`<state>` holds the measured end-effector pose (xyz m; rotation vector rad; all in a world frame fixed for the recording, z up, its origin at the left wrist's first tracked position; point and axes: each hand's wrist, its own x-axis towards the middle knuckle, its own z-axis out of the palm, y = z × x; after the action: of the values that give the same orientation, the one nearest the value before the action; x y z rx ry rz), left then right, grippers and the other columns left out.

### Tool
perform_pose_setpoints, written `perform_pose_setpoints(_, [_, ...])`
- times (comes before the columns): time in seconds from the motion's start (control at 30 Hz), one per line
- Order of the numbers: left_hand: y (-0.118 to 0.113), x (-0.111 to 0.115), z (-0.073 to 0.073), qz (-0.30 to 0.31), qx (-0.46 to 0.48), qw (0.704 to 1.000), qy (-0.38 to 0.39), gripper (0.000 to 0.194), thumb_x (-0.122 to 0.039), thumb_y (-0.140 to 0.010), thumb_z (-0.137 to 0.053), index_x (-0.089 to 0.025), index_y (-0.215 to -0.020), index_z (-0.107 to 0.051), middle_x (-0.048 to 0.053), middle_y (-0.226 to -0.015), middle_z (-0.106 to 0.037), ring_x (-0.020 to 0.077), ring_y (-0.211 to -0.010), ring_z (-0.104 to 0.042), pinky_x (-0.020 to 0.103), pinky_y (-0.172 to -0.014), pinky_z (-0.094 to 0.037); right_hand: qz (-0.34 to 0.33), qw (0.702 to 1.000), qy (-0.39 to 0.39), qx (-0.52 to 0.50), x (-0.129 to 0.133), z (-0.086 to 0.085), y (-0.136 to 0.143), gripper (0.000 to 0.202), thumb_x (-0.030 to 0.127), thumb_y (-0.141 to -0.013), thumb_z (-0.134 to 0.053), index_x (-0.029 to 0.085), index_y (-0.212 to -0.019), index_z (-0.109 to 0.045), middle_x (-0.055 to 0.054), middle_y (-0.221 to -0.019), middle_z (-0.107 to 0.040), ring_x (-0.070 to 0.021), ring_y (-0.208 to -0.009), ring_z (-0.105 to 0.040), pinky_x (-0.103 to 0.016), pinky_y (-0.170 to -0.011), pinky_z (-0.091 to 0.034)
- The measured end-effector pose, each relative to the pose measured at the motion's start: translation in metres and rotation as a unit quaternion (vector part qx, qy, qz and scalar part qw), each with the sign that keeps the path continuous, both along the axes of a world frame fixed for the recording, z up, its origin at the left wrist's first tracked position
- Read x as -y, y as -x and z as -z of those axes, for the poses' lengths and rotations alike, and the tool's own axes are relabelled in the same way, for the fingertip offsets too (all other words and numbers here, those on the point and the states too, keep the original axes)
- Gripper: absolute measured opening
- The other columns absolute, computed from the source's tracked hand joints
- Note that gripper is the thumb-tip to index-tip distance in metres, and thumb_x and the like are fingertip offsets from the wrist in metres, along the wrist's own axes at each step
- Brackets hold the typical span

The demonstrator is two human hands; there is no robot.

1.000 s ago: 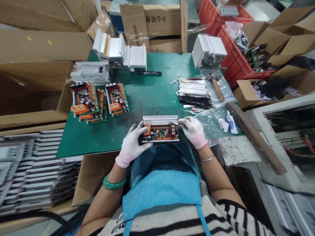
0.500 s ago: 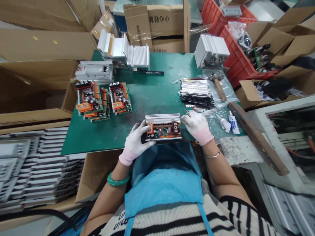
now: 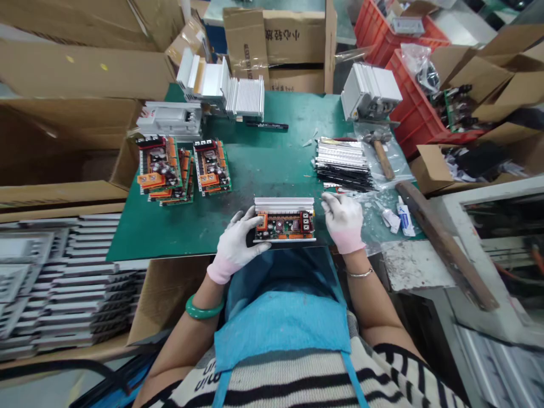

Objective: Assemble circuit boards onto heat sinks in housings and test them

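A circuit board (image 3: 285,225) with orange and black parts sits in a finned aluminium heatsink (image 3: 284,203) at the table's near edge. My left hand (image 3: 240,243), in a white glove, is closed on the left end of this assembly, with fingers over the orange terminal block and the thumb at the front. To the right of the heatsink and apart from it is my gloved right hand (image 3: 343,221). Its fingers are curled together, and whatever is in them is hidden. Just beyond that hand lies a pile of silver and black strips (image 3: 343,161).
Several circuit boards (image 3: 159,167) lie at the left, with heatsinks (image 3: 246,97) behind them. A black marker (image 3: 267,126) lies mid-table. At right are a small hammer (image 3: 382,156), glue tubes (image 3: 405,216) and a large wooden-handled hammer (image 3: 446,243). Cardboard boxes (image 3: 63,192) flank the left side.
My right hand has drawn a little to the right, away from the heatsink's end. The left hand keeps its hold on the assembly. The whole view has shifted slightly.
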<state>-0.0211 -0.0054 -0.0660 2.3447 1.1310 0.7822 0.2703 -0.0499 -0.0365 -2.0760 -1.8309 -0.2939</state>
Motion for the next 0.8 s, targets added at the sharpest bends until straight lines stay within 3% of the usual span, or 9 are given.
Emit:
perform_pose_setpoints(0.1, [0.001, 0.001, 0.0, -0.001, -0.008, 1.0, 0.001, 0.066, -0.07, -0.082, -0.06, -0.021, -0.127, -0.058, 0.013, -0.147, -0.048, 0.0322, -0.137, -0.044, 0.051, -0.115, -0.039, 0.004, 1.0, -0.018, -0.005, 0.003, 0.001, -0.001, 0.029, 0.025, -0.097, -0.05, 0.023, -0.119, -0.069, -0.011, -0.113, -0.067, -0.024, -0.1, -0.056, -0.036, -0.086, -0.038])
perform_pose_setpoints(0.37, [-0.001, 0.001, -0.004, 0.029, -0.002, 1.0, 0.01, 0.06, -0.057, -0.083, -0.068, -0.02, -0.128, -0.056, 0.013, -0.139, -0.057, 0.0289, -0.137, -0.045, 0.049, -0.12, -0.032, -0.088, 0.996, -0.009, 0.019, 0.02, 0.017, 0.016, 0.029, 0.017, -0.093, -0.05, 0.014, -0.11, -0.073, -0.012, -0.105, -0.072, -0.0221, -0.088, -0.06, -0.034, -0.081, -0.042])
perform_pose_setpoints(0.47, [-0.004, 0.008, -0.006, 0.034, 0.009, 0.999, 0.008, 0.069, -0.058, -0.078, -0.073, -0.019, -0.131, -0.054, 0.016, -0.141, -0.054, 0.0303, -0.137, -0.045, 0.051, -0.12, -0.031, -0.109, 0.994, -0.014, -0.003, 0.022, 0.021, 0.008, 0.029, 0.021, -0.094, -0.05, 0.014, -0.11, -0.073, -0.013, -0.106, -0.072, -0.0223, -0.086, -0.063, -0.034, -0.078, -0.046])
perform_pose_setpoints(0.57, [0.002, 0.013, -0.006, 0.017, 0.052, 0.998, -0.012, 0.075, -0.063, -0.073, -0.075, -0.02, -0.131, -0.055, 0.016, -0.141, -0.054, 0.0302, -0.131, -0.052, 0.049, -0.116, -0.037, -0.064, 0.993, -0.076, -0.07, 0.025, 0.027, 0.001, 0.036, 0.034, -0.095, -0.051, 0.013, -0.115, -0.072, -0.015, -0.105, -0.072, -0.0252, -0.088, -0.065, -0.035, -0.078, -0.049])
perform_pose_setpoints(0.6, [0.01, 0.013, -0.004, -0.032, 0.073, 0.996, -0.026, 0.069, -0.063, -0.075, -0.074, -0.022, -0.127, -0.057, 0.014, -0.136, -0.059, 0.0284, -0.125, -0.057, 0.047, -0.112, -0.042, -0.035, 0.99, -0.098, -0.09, 0.026, 0.029, 0.0, 0.04, 0.037, -0.094, -0.051, 0.012, -0.117, -0.071, -0.016, -0.103, -0.071, -0.0271, -0.089, -0.066, -0.037, -0.079, -0.05])
perform_pose_setpoints(0.67, [0.038, 0.01, -0.001, -0.205, 0.108, 0.97, -0.066, 0.051, -0.061, -0.083, -0.065, -0.022, -0.117, -0.061, 0.01, -0.119, -0.068, 0.0234, -0.11, -0.065, 0.04, -0.101, -0.052, -0.004, 0.985, -0.112, -0.127, 0.029, 0.031, -0.001, 0.045, 0.041, -0.094, -0.05, 0.011, -0.12, -0.071, -0.016, -0.1, -0.071, -0.0297, -0.09, -0.066, -0.04, -0.081, -0.051])
perform_pose_setpoints(0.73, [0.083, 0.004, 0.003, -0.415, 0.113, 0.897, -0.107, 0.041, -0.054, -0.093, -0.05, -0.019, -0.111, -0.06, 0.009, -0.106, -0.069, 0.0205, -0.099, -0.067, 0.036, -0.092, -0.055, -0.001, 0.983, -0.104, -0.15, 0.032, 0.031, -0.001, 0.047, 0.044, -0.093, -0.049, 0.012, -0.121, -0.07, -0.016, -0.099, -0.071, -0.0311, -0.092, -0.066, -0.042, -0.084, -0.052])
perform_pose_setpoints(0.8, [0.138, -0.004, 0.007, -0.526, 0.097, 0.837, -0.113, 0.041, -0.04, -0.101, -0.028, -0.014, -0.121, -0.053, 0.015, -0.112, -0.065, 0.0222, -0.104, -0.064, 0.041, -0.095, -0.052, -0.008, 0.983, -0.096, -0.158, 0.034, 0.03, 0.0, 0.048, 0.045, -0.093, -0.049, 0.012, -0.121, -0.07, -0.016, -0.101, -0.071, -0.0315, -0.093, -0.066, -0.043, -0.086, -0.052])
